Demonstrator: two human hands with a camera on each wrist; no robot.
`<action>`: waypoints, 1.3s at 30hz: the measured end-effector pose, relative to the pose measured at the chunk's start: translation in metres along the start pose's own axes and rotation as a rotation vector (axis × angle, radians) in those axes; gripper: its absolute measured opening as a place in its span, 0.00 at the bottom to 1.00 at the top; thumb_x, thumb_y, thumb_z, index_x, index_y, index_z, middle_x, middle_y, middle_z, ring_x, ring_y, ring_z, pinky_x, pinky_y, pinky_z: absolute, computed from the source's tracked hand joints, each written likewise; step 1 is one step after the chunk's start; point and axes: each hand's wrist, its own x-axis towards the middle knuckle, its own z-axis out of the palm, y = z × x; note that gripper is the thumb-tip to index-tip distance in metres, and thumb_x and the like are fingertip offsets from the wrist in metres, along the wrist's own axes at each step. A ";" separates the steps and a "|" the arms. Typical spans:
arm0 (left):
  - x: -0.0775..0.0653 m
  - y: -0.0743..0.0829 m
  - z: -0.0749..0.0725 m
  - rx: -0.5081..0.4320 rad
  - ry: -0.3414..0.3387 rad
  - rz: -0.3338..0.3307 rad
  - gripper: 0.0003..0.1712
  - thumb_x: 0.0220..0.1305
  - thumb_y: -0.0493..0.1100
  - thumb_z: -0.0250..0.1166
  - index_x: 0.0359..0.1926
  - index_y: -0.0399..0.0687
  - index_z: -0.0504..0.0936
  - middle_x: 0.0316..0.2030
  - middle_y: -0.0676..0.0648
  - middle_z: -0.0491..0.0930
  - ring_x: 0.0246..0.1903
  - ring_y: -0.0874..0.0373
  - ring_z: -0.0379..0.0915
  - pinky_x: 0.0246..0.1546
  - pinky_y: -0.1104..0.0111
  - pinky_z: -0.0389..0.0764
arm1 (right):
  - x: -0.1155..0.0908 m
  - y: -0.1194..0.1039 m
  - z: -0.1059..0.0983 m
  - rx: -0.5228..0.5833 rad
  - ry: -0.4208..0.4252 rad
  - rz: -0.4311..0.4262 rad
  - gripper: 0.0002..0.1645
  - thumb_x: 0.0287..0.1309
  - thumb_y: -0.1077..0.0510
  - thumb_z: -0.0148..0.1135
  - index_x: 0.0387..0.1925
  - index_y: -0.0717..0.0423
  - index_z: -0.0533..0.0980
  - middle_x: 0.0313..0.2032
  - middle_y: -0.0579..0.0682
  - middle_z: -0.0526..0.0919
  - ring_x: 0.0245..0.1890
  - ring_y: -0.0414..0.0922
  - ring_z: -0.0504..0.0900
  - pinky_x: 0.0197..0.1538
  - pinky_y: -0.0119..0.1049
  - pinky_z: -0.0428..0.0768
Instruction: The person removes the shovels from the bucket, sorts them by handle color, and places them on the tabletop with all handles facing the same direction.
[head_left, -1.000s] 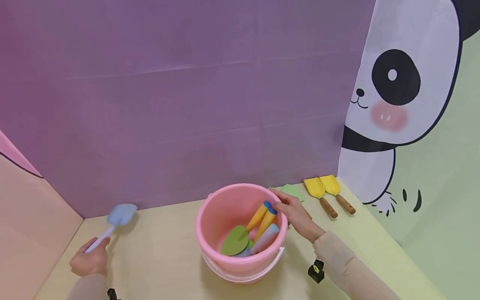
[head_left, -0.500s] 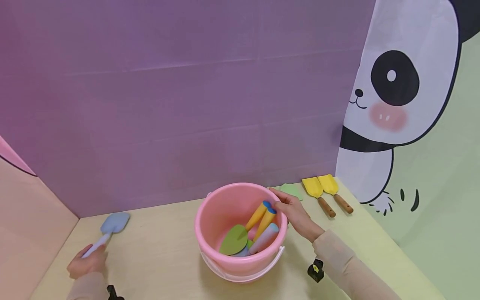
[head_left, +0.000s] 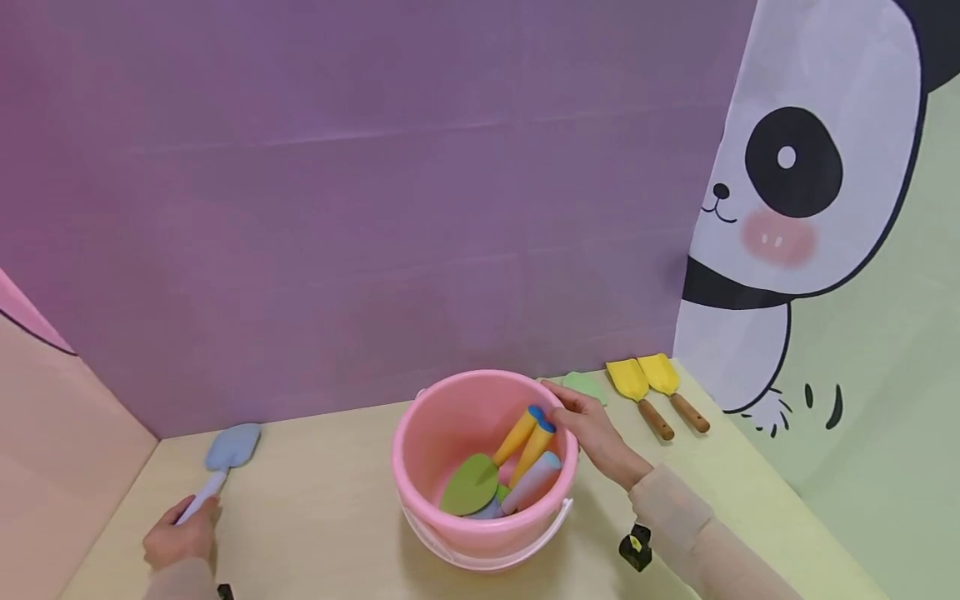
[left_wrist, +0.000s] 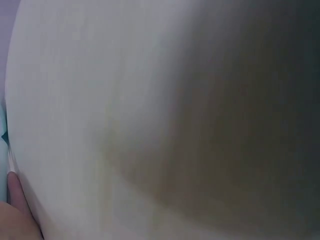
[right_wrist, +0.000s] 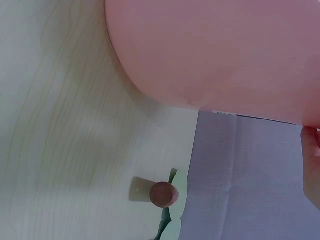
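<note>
At the left of the head view, my left hand [head_left: 182, 533] grips the pale handle of a light blue toy shovel [head_left: 233, 447], its blade low over or on the tabletop near the back wall. My right hand [head_left: 596, 433] holds the right rim of a pink bucket [head_left: 408, 454], thumb on the inner side. Inside the bucket lie a green leaf-shaped blade [head_left: 471, 485], two orange handles with blue ends [head_left: 519, 435] and a lavender handle [head_left: 532, 482]. The right wrist view shows the bucket's outer side [right_wrist: 215, 55]; mostly blurred tabletop fills the left wrist view.
Two yellow shovels [head_left: 628, 380] with wooden handles lie at the back right of the pale table [head_left: 322, 492]. Beside them is a light green tool [head_left: 585, 385], partly behind my right hand. A purple backdrop [head_left: 375, 250] rises along the back edge.
My left hand has lowered the blue shovel, and its blade has come down toward the tabletop. The bucket and my right hand stay in nearly the same place.
</note>
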 end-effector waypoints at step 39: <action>0.003 -0.012 0.001 -0.065 -0.048 0.018 0.39 0.50 0.58 0.64 0.63 0.50 0.68 0.35 0.79 0.71 0.47 0.71 0.69 0.50 0.79 0.67 | 0.001 0.000 0.000 0.019 -0.003 0.025 0.30 0.59 0.59 0.50 0.64 0.52 0.64 0.58 0.56 0.72 0.49 0.45 0.77 0.53 0.37 0.76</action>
